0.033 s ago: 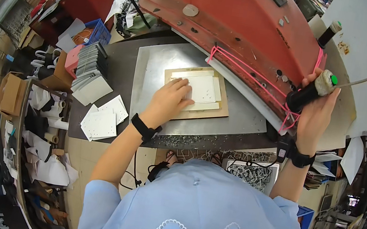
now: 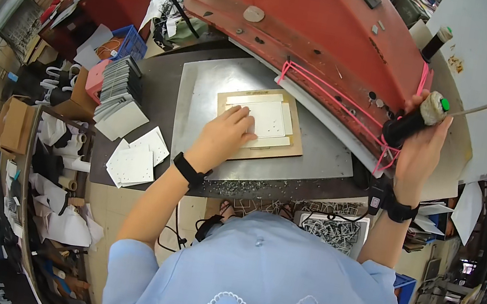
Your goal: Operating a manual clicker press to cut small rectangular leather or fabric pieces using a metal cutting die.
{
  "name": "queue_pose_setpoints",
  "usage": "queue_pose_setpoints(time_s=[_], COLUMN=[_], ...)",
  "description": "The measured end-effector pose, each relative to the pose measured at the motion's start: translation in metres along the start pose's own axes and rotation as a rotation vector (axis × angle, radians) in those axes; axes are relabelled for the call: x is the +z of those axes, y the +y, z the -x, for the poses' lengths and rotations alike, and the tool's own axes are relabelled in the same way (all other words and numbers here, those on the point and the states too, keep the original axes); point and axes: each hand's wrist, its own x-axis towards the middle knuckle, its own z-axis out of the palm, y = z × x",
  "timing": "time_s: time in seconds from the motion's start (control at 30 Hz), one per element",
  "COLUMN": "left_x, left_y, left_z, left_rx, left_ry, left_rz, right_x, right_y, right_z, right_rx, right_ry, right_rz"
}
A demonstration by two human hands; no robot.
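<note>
My left hand [image 2: 227, 133] lies on a white card [image 2: 269, 124], fingers stretched out and slightly bent. The card rests on a tan board [image 2: 293, 141] with pale strips along its edges. Beneath the board is a grey metal plate [image 2: 202, 90] on the dark bench. My right hand [image 2: 419, 159] is wrapped round a black handle [image 2: 403, 128] with a green button at its tip. This handle sticks out from the red swing arm [image 2: 319, 10] of a press, which hangs over the plate's far right side. Pink cord [image 2: 331, 92] is strung along the arm.
Left on the bench [image 2: 160, 73] stand a stack of grey-edged cards [image 2: 118, 99] and several loose white cards [image 2: 136, 160]. Small scraps [image 2: 263, 189] litter the bench's near edge. A scrap-filled tray [image 2: 336, 231] sits below. Shelving [image 2: 32, 181] stands at left, a blue crate [image 2: 129, 46] behind.
</note>
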Motion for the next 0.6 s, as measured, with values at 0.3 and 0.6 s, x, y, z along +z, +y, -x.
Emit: queue_pose_setpoints(time_s=[0.3,0.6], left_x=[0.004,-0.07], left_y=[0.002,-0.006], left_z=[-0.004,0.047], left_rx=[0.103,-0.408], left_ry=[0.022,0.579], left_rz=[-0.196,0.386], right_x=[0.047,0.089], right_y=[0.047,0.138], right_z=[0.06,0.088], right_rx=[-0.219,-0.408], right_ry=[-0.366,-0.833], right_rz=[0.828,0.891])
